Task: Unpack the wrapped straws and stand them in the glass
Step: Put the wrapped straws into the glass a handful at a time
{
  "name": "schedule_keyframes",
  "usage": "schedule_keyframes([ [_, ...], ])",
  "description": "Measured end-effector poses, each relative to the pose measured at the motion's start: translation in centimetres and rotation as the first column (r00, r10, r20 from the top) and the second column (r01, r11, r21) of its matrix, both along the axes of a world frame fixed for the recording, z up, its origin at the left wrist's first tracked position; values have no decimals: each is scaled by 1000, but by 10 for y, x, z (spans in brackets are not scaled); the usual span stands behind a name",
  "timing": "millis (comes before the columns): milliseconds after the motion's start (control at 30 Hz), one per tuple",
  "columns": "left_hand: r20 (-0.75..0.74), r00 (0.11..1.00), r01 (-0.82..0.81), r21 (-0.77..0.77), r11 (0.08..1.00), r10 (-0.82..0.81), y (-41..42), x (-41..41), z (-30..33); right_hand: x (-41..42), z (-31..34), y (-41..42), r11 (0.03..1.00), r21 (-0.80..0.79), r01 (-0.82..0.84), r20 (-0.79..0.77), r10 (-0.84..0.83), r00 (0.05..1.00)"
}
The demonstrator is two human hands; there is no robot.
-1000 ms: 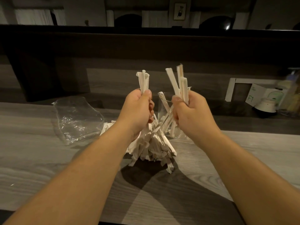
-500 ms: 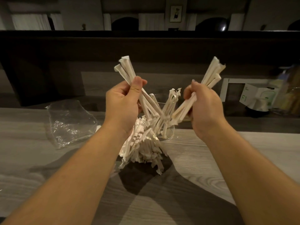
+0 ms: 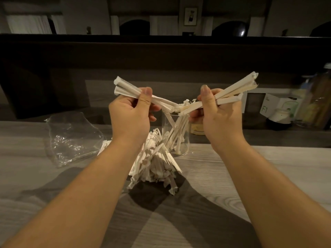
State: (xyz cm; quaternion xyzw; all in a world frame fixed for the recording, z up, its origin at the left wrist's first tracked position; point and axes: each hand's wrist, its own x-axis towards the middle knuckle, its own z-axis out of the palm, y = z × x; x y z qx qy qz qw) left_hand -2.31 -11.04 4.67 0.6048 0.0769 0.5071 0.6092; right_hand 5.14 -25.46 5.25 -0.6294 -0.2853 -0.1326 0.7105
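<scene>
My left hand (image 3: 131, 114) grips a small bundle of paper-wrapped straws (image 3: 129, 89) that slants up to the left. My right hand (image 3: 217, 111) grips a second bundle of wrapped straws (image 3: 236, 90) slanting up to the right. The inner ends of both bundles meet above the clear glass (image 3: 176, 133), which stands on the table and holds several white straws leaning inside it. In front of the glass lies a heap of wrapped straws (image 3: 155, 163), partly hidden by my left forearm.
A crumpled clear plastic bag (image 3: 71, 136) lies on the grey wood-grain table (image 3: 268, 169) at the left. A white box, a small white pot and bottles (image 3: 279, 113) stand on the lower counter at the far right. A dark raised ledge runs behind the table.
Both hands have risen and tipped their bundles from upright to nearly level, outer ends spread apart, inner ends meeting over the glass.
</scene>
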Motion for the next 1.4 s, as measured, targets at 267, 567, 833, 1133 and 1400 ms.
schedule_keyframes([
  [267, -162, 982, -58, 240, 969, 99, 4, 14, -5, 16, -5, 11, 984, -165, 71, 22, -68, 997],
  [567, -437, 882, 52, 462, 885, 177, 12, 38, 30, 38, 17, 27, 889, -452, 75, -5, -87, 996],
  [833, -530, 846, 242, 294, 925, -53, 13, 63, 8, 58, 3, 44, 877, -481, 3, -43, -27, 999],
  [1133, -321, 945, 163, 278, 947, -68, 21, 51, -9, 54, -12, 29, 930, -366, 29, 79, 0, 997],
  [1400, -573, 815, 303, 293, 907, -87, 18, 45, -3, 44, -10, 26, 966, -259, 4, 6, -2, 1000],
])
